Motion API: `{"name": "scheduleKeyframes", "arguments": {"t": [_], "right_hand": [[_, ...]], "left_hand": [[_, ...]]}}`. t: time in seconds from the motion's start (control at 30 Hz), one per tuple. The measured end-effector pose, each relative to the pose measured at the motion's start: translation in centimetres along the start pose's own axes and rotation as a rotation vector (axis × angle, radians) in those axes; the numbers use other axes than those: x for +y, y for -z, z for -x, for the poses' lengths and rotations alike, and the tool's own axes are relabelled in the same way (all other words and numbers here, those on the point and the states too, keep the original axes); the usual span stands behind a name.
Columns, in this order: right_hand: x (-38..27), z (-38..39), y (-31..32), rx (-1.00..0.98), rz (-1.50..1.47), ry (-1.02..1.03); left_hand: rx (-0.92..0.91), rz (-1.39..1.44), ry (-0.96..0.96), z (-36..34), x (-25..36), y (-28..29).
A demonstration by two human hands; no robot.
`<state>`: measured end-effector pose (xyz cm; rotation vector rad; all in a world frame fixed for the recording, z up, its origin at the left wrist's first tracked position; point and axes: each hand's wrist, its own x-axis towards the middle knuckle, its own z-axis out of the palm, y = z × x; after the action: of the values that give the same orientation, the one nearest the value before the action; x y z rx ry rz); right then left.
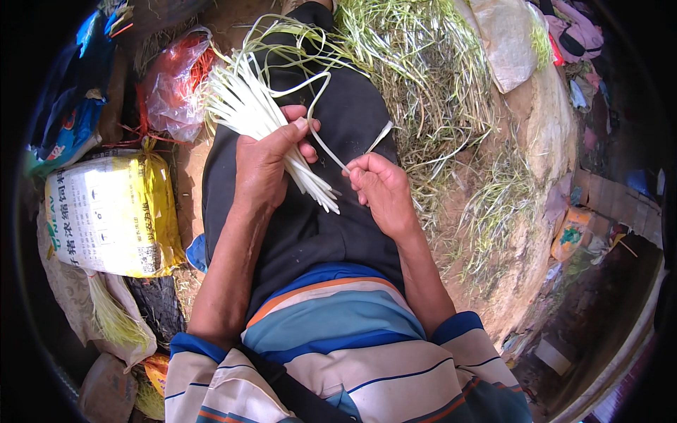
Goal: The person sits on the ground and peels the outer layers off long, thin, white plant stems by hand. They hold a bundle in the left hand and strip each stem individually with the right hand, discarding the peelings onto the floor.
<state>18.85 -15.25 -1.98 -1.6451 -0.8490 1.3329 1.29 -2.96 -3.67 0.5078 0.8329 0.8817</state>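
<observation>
My left hand (271, 144) is wrapped round a bunch of long white-stemmed chives (243, 99), held above my lap. The stem ends slant down toward me, and a fan of white stalks spreads out at the far left. To the right, my right hand (381, 187) pinches a single pale chive stalk (326, 144) between thumb and fingers. That stalk arches up and away, toward the loose yellow-green leaves (303, 39) beyond the bunch. A short whitish end (381, 134) pokes up beside my right fingers; whether it belongs to the same stalk, I cannot tell.
A large heap of loose chives (416, 63) covers the ground at the far right, with scattered leaves (497, 204) nearer. On the left lie a yellow-and-white sack (106, 211) and a clear plastic bag with red strings (176, 84). More greens (116, 317) rest at lower left.
</observation>
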Motion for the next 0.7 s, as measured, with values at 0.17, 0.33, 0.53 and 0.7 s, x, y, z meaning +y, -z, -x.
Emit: {"name": "scheduleKeyframes", "arguments": {"t": [0.17,0.33,0.53,0.7], "right_hand": [[-0.1,-0.8,-0.5,-0.004,-0.059,0.012],[-0.1,-1.1,-1.1,-0.009,-0.058,0.025],[-0.6,-1.4,-1.4,-0.023,-0.041,0.026],[-0.7,-1.6,-1.9,-0.052,-0.019,-0.007]], "left_hand": [[-0.012,-0.041,0.020,0.0,-0.1,0.0],[-0.034,-0.063,0.035,0.0,-0.2,0.2],[-0.044,-0.071,0.049,-0.1,-0.2,0.3],[-0.024,-0.063,0.053,0.0,-0.2,0.2]]}}
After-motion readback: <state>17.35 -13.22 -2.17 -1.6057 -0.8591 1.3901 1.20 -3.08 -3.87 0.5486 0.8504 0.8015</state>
